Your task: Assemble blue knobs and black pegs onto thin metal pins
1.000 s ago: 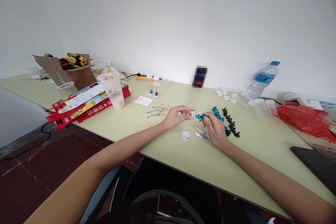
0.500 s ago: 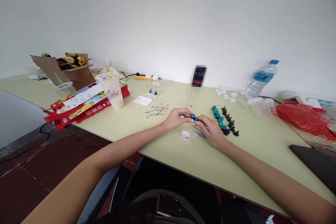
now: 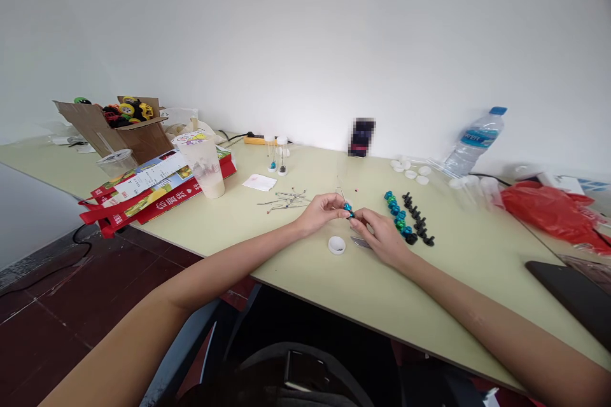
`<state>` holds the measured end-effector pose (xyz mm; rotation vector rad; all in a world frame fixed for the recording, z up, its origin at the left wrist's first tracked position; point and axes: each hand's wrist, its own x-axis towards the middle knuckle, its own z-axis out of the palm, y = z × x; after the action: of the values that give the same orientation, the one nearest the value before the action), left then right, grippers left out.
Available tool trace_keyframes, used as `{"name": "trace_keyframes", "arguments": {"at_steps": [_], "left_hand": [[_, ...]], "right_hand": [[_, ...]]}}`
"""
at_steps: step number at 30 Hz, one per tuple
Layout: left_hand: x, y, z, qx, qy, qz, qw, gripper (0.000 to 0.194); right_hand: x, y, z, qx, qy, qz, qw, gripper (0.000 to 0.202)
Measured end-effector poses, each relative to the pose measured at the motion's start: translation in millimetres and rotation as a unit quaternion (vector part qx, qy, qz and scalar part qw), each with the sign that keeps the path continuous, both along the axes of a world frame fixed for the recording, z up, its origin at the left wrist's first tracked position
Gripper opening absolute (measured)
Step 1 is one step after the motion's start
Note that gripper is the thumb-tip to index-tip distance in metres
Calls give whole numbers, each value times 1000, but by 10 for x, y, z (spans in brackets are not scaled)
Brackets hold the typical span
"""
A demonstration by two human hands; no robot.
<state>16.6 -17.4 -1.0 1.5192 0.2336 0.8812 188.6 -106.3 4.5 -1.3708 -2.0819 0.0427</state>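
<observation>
Between my two hands is a small shiny blue and black piece [image 3: 349, 209], with a thin rod rising from its top. My left hand [image 3: 319, 215] pinches it from the left. The fingertips of my right hand [image 3: 379, 233] close on its lower right side; the exact grip is partly hidden. Just below sits a white round cap [image 3: 337, 245] holding tiny bits. A flat silvery strip [image 3: 360, 241] lies partly under my right hand. To the right stand a row of blue and green pieces [image 3: 395, 208] and a row of black pieces [image 3: 418, 219].
Thin pins [image 3: 289, 199] lie scattered left of my hands. Two clear tubes [image 3: 282, 159] stand behind them. A plastic cup [image 3: 205, 165], red packaging [image 3: 157, 194] and a cardboard box [image 3: 143, 140] occupy the left. White caps [image 3: 422, 172], a water bottle [image 3: 477, 143] and a red bag [image 3: 554, 213] are right.
The blue piece has moved slightly left and been turned more upright, and the rod now points up. My right fingertips have shifted slightly left with it.
</observation>
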Motion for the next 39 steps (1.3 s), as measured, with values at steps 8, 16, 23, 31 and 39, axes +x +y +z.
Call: {"name": "trace_keyframes", "arguments": {"at_steps": [8,16,23,31,39], "left_hand": [[18,-41,-17,2,31,3,1000,36],[15,-26,-29,26,41,18,999,36],[10,-6,-50,37,45,17,998,34],[-5,8,-24,75,26,15,997,29],[-85,157,25,82,67,-20,994,29]], "right_hand": [[14,24,-32,13,-18,-3,1000,27],[17,26,-34,28,-45,13,999,26],[14,32,-33,16,-45,15,999,27],[7,23,3,-21,-14,20,999,32],[84,76,-37,-37,148,-43,987,24]]}}
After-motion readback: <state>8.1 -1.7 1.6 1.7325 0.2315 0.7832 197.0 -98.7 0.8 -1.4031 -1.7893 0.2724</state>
